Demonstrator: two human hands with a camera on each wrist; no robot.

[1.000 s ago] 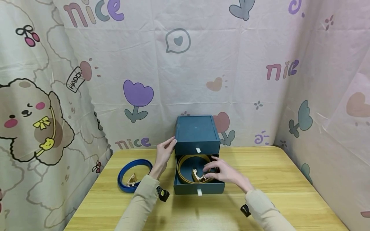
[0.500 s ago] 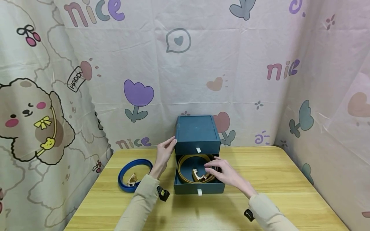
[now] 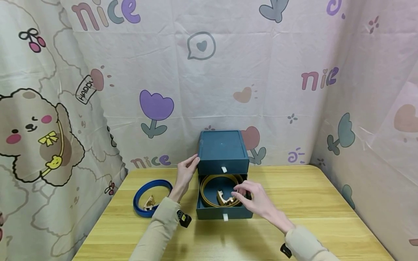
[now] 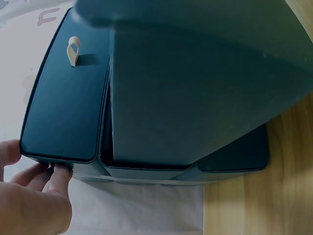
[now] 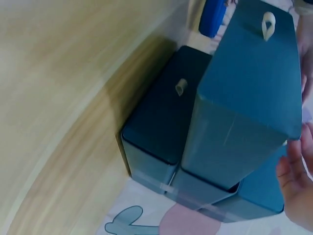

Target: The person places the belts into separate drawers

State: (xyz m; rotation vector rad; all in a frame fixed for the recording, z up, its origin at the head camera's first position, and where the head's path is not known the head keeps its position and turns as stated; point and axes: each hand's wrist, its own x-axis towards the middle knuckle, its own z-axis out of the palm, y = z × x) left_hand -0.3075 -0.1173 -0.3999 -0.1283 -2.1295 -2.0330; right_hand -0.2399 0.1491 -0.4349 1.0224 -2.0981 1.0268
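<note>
A dark blue drawer box [image 3: 222, 146] stands at the back of the table. Its middle drawer [image 3: 209, 213] is pulled out, and inside lies a coiled mustard belt [image 3: 203, 194] with a gold buckle [image 3: 223, 199]. With its fingertips, my left hand [image 3: 184, 177] touches the upper left side of the box; the left wrist view has these fingers [image 4: 58, 178] against the side of the top drawer. Over the drawer's right rim, my right hand [image 3: 258, 199] hovers with loosely bent fingers and no visible object in them. A coiled blue belt [image 3: 140, 206] lies left of the box.
The wooden table [image 3: 294, 203] runs up to a patterned cloth backdrop [image 3: 209, 83], with more cloth at both sides. In the right wrist view, the lower drawer [image 5: 161, 112] is closed beneath the pulled-out one.
My right hand has drawn a little to the right and toward me, away from the buckle. The left hand, the box and both belts have stayed in place.
</note>
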